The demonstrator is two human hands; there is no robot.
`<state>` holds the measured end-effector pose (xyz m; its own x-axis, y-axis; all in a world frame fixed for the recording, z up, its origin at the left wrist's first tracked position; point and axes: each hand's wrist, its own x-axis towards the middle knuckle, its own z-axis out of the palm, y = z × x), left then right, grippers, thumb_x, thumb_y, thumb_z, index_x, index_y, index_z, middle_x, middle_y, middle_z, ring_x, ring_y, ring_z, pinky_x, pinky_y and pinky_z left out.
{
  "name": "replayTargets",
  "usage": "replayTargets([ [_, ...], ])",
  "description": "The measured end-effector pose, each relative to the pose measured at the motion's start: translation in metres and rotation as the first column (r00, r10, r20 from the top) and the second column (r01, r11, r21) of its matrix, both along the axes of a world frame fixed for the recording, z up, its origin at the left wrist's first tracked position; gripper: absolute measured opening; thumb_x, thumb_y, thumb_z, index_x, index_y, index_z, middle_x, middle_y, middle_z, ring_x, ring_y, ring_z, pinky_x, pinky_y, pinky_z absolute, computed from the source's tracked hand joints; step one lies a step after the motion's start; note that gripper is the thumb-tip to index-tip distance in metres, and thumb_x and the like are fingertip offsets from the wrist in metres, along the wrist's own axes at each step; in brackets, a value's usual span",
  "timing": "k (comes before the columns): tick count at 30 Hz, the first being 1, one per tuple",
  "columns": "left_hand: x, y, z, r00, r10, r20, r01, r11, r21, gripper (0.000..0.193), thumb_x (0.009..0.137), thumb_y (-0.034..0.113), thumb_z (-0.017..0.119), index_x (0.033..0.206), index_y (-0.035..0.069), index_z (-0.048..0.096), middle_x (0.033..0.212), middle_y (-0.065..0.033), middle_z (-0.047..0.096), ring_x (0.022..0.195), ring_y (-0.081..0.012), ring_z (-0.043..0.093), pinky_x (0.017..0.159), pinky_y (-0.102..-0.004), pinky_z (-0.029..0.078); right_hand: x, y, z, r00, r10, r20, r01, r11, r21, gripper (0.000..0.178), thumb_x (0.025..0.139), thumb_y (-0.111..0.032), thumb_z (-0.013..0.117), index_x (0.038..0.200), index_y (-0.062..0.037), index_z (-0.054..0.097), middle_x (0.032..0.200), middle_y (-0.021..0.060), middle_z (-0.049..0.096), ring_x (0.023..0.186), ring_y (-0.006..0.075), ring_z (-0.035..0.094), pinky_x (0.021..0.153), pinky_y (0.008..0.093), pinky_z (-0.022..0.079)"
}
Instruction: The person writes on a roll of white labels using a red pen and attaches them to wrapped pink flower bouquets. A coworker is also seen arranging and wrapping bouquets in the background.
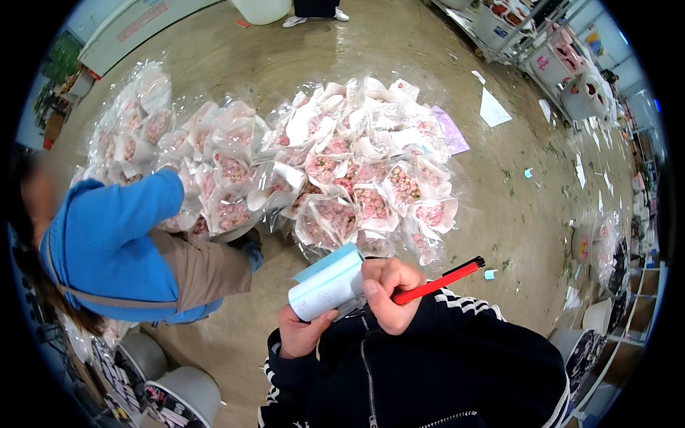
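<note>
A small notepad (327, 289) with a light blue cover folded back lies in my left hand (303, 329), thumb on its lower edge. Faint handwriting shows on its page. My right hand (391, 294) is closed around a thick red pen (437, 282) with a black clip and end, which points up and to the right. The fingers of that hand touch the right side of the notepad; the pen's tip is hidden behind them. Just beyond the notepad stand many bunches of pink flowers (371, 203), wrapped in white paper and clear film.
At my left, a person in a blue top and brown apron (118, 246) bends toward more wrapped bunches (232, 171). Grey buckets (187, 392) stand at lower left. A rack with buckets (549, 60) is at far right; paper scraps (494, 108) and leaf bits litter the floor. Another person's feet (314, 20) show at the top.
</note>
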<state>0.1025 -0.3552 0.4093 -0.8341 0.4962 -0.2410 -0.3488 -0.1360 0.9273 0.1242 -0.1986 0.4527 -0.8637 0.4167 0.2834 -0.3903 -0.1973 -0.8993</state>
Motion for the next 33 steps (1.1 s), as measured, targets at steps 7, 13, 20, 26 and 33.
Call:
replayTargets([
  [7,-0.024,0.055,-0.003,0.999,-0.037,-0.007,0.036,0.995,-0.091,0.027,0.069,0.004,0.066,0.095,-0.003,0.058,0.088,-0.0072,0.061,0.080,-0.0133,0.057,0.071,-0.0254,0.044,-0.018,0.059,-0.016,0.999,0.053,0.012,-0.052,0.997,-0.050,0.024,0.077,0.004,0.045,0.062,-0.0082,0.032,0.052,-0.0003,0.035,0.047,0.0090,0.029,0.044,0.0243,0.024],
  [13,-0.050,0.105,-0.005,1.000,0.010,0.009,-0.008,0.981,-0.191,0.024,0.072,0.003,0.062,0.095,-0.002,0.059,0.089,-0.0063,0.061,0.082,-0.0121,0.056,0.073,-0.0248,0.043,-0.055,0.102,-0.032,0.989,0.060,0.131,-0.028,0.971,-0.238,0.023,0.074,0.003,0.056,0.063,-0.0064,0.038,0.054,-0.0013,0.039,0.049,0.0075,0.034,0.046,0.0230,0.027],
  [20,-0.060,0.134,-0.021,0.996,0.064,0.065,-0.040,0.946,-0.322,0.024,0.074,0.004,0.061,0.097,-0.003,0.058,0.091,-0.0060,0.061,0.083,-0.0121,0.055,0.074,-0.0253,0.043,-0.073,0.142,-0.063,0.990,0.009,0.143,-0.009,1.000,-0.005,0.013,0.075,-0.006,0.060,0.085,-0.0024,0.054,0.075,0.0061,0.052,0.061,0.0119,0.048,0.055,0.0226,0.038],
  [26,-0.058,0.132,-0.028,0.953,0.297,0.060,-0.275,0.932,-0.235,0.026,0.075,0.005,0.060,0.099,-0.004,0.056,0.092,-0.0067,0.059,0.083,-0.0122,0.055,0.074,-0.0251,0.042,-0.082,0.155,-0.076,0.920,-0.002,0.391,-0.099,0.966,0.238,0.035,0.089,-0.029,0.041,0.101,0.0023,0.048,0.094,0.0126,0.055,0.084,0.0158,0.053,0.077,0.0272,0.041],
  [33,-0.063,0.090,-0.014,0.958,0.283,0.040,-0.269,0.942,-0.202,0.025,0.075,0.005,0.060,0.098,-0.004,0.057,0.092,-0.0054,0.059,0.083,-0.0109,0.054,0.072,-0.0246,0.043,-0.084,0.109,-0.075,0.949,0.132,0.287,-0.206,0.948,0.244,0.042,0.066,-0.007,0.070,0.089,-0.0041,0.034,0.089,0.0151,0.056,0.082,0.0209,0.055,0.075,0.0297,0.041],
])
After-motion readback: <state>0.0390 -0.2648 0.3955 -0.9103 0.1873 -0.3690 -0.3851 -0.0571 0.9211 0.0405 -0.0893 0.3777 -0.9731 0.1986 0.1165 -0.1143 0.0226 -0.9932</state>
